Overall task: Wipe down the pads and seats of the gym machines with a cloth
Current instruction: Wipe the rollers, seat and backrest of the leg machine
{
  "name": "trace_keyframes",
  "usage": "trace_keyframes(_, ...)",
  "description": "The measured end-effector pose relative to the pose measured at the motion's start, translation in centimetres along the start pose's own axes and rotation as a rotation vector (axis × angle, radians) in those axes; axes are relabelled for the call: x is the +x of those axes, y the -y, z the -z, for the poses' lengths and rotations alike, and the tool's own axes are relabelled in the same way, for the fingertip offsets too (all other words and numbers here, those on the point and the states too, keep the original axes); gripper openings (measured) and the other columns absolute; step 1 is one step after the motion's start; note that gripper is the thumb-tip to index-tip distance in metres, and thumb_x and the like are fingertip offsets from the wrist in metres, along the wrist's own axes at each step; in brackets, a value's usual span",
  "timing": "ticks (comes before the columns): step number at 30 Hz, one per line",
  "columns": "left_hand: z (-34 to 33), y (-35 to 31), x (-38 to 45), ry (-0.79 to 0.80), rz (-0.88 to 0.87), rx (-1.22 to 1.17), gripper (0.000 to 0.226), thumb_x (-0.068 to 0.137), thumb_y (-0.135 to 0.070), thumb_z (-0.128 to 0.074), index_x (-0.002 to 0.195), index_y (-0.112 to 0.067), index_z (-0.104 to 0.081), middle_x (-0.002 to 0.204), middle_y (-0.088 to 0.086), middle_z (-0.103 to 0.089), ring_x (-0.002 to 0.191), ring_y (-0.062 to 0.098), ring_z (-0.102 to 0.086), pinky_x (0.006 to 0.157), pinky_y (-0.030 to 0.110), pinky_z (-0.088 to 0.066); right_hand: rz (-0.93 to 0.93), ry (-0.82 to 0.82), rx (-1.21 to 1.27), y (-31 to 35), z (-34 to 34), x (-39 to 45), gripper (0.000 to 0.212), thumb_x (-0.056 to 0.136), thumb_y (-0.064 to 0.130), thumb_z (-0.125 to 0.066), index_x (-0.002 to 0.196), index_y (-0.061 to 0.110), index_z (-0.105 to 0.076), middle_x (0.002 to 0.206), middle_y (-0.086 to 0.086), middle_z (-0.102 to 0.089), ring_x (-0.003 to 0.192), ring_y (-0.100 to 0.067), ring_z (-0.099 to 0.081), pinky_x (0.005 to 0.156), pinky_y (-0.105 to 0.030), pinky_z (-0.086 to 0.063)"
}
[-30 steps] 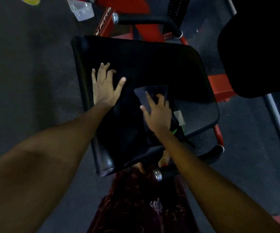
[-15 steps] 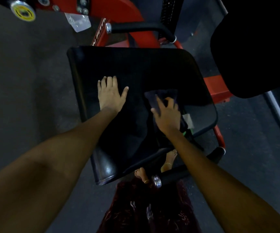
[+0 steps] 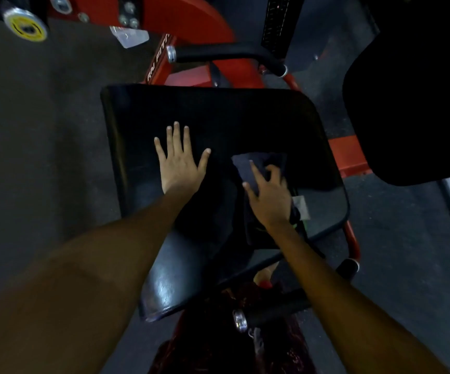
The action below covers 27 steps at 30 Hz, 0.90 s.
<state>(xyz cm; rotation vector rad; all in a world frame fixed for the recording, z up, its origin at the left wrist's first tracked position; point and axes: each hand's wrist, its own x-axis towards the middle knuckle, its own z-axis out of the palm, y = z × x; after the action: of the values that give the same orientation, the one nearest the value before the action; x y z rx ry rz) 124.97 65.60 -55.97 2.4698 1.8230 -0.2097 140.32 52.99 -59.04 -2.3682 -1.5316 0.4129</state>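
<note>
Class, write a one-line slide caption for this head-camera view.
Left hand flat on black padded seat; right hand presses dark cloth.

White block letters run along the red frame bar just behind the black seat; only a fragment reads, roughly "N FIT", the rest cut off or blurred. The round yellow sticker on the machine's upper left carries a dark mark too blurred to read. The pale tag on the cloth shows no legible print.
</note>
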Motion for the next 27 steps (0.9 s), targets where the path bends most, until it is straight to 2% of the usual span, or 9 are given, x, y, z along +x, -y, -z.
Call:
trace_keyframes(4,0.2,0.0,0.4,-0.005,0.014,-0.042,0.066,0.1,-0.049,-0.022,0.152,-0.009,-0.012,0.16,0.008,-0.003,0.148,0.022,0.002,0.117,0.048,0.008,0.223,0.021,-0.048,2.3,-0.1,-1.4,0.053,0.088,0.045,-0.039,0.137,0.027,-0.048,0.122,-0.014,-0.054,0.084,-0.036,-0.058,0.064,-0.038,-0.051)
trace_keyframes(7,0.0,0.1,0.3,0.008,0.017,-0.063,0.066,0.1,-0.05,-0.022,0.151,-0.011,-0.014,0.16,0.007,-0.007,0.148,0.021,0.0,0.116,0.048,0.008,0.497,0.086,-0.02,-1.1,0.4,-4.0,0.052,0.089,0.045,-0.041,0.14,0.033,-0.039,0.126,-0.007,-0.045,0.085,-0.034,-0.057,0.065,-0.038,-0.051)
trace_keyframes(9,-0.1,0.1,0.4,-0.01,0.025,-0.074,0.069,0.097,-0.053,-0.017,0.15,-0.009,-0.02,0.159,0.009,-0.014,0.148,0.022,-0.005,0.116,0.049,0.005,0.599,0.097,-0.029,-4.2,0.8,-3.3,0.051,0.09,0.046,-0.041,0.139,0.036,-0.038,0.126,-0.004,-0.042,0.086,-0.032,-0.057,0.064,-0.036,-0.053)
trace_keyframes(11,-0.1,0.1,0.3,-0.016,0.023,-0.071,0.071,0.094,-0.053,-0.015,0.149,-0.008,-0.026,0.157,0.01,-0.021,0.147,0.024,-0.012,0.116,0.051,0.0,0.48,0.057,0.006,-5.7,0.8,-0.8,0.049,0.09,0.046,-0.043,0.137,0.034,-0.042,0.125,-0.005,-0.041,0.084,-0.035,-0.059,0.063,-0.039,-0.055)
trace_keyframes(14,-0.2,0.1,0.4,-0.01,0.026,-0.065,0.069,0.094,-0.051,-0.018,0.147,-0.007,-0.03,0.155,0.011,-0.027,0.145,0.026,-0.017,0.116,0.054,-0.006,0.092,-0.05,0.053,-3.7,0.3,4.5,0.049,0.088,0.044,-0.048,0.133,0.026,-0.054,0.122,-0.012,-0.047,0.086,-0.041,-0.06,0.064,-0.042,-0.055)
trace_keyframes(15,-0.3,0.2,0.5,-0.01,0.029,-0.069,0.068,0.094,-0.05,-0.02,0.146,-0.007,-0.032,0.154,0.012,-0.03,0.145,0.027,-0.02,0.115,0.054,-0.008,0.035,-0.065,0.045,-2.2,-0.1,6.1,0.05,0.088,0.044,-0.047,0.132,0.024,-0.055,0.12,-0.014,-0.05,0.086,-0.041,-0.059,0.064,-0.043,-0.055)
trace_keyframes(20,-0.2,0.3,0.4,-0.011,0.022,-0.095,0.067,0.095,-0.049,-0.02,0.144,-0.007,-0.036,0.152,0.013,-0.034,0.143,0.028,-0.024,0.114,0.054,-0.008,0.226,0.009,-0.008,3.8,-0.5,4.7,0.053,0.088,0.046,-0.04,0.139,0.03,-0.044,0.124,-0.011,-0.05,0.086,-0.032,-0.056,0.066,-0.04,-0.052)
trace_keyframes(25,-0.3,0.3,0.5,-0.003,0.032,-0.094,0.063,0.096,-0.044,-0.017,0.144,-0.008,-0.037,0.152,0.011,-0.033,0.143,0.027,-0.024,0.114,0.053,-0.007,0.565,0.06,0.019,-1.7,0.4,2.2,0.052,0.088,0.042,-0.045,0.139,0.033,-0.037,0.127,-0.005,-0.042,0.081,-0.032,-0.057,0.061,-0.037,-0.053)
trace_keyframes(27,-0.3,0.3,0.5,0.016,0.034,-0.08,0.064,0.096,-0.045,-0.015,0.145,-0.009,-0.035,0.153,0.011,-0.031,0.144,0.027,-0.022,0.114,0.053,-0.007,0.518,0.052,0.026,-2.9,0.3,3.5,0.05,0.09,0.043,-0.045,0.138,0.032,-0.041,0.126,-0.006,-0.043,0.083,-0.034,-0.057,0.061,-0.037,-0.054)
